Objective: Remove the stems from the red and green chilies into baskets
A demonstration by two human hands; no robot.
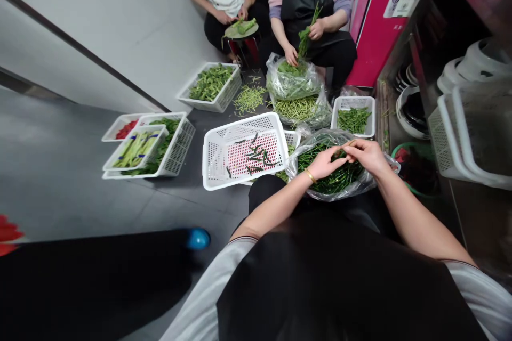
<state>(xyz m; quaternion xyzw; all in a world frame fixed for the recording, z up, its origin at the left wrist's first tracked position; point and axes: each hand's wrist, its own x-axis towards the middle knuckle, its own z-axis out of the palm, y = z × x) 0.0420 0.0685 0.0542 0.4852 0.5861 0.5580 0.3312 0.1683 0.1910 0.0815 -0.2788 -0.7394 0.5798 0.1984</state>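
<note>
Many slender green peppers (332,184) fill an open plastic bag (334,196). Above them, the left hand (325,164) and right hand (366,154) meet, fingertips pinched around a small piece (341,154), mostly hidden. They seem to be working one pepper singly; such close handling calls for a light pinch. Leftward, a white basket (216,150) holds scattered peppers (256,154); beyond sit two people (308,0).

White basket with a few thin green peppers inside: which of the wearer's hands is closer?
Left. The left hand is over the plastic bag beside the white basket; the right hand is there too, farther off.
</note>
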